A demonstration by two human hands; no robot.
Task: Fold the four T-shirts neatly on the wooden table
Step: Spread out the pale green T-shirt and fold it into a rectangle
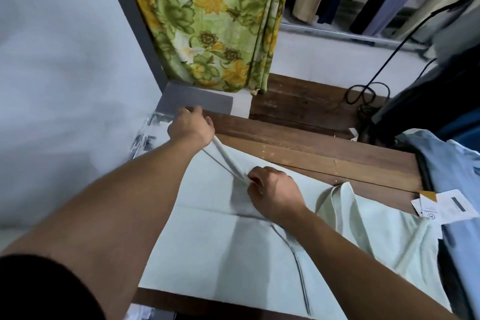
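Both hands are on one pale green T-shirt (220, 254), which lies spread over the near half of the wooden table (324, 153), its hem running along the near edge. The left hand (191, 126) reaches to the far left corner of the table with its fingers curled round an edge of the cloth. The right hand (274, 189) pinches the same edge nearer the middle of the shirt, fingers bent tight on it. Between the two the cloth is pulled into a taut raised strip (228, 158), lifted off the layer beneath. This looks like the making of a lengthwise fold, with one side of the shirt being drawn over the body. To do it well, both hands should keep equal tension so the strip stays straight. They should carry it across together and lay it down parallel to the shirt's long side, without dragging the layer below. A loose flap (335, 205) stands crumpled toward the right edge and will need smoothing flat. At the right edge a heap of blue garments (446, 163) overlaps the table, with paper tags (441, 206) lying on it just beside the green shirt. How many shirts are already folded cannot be told.
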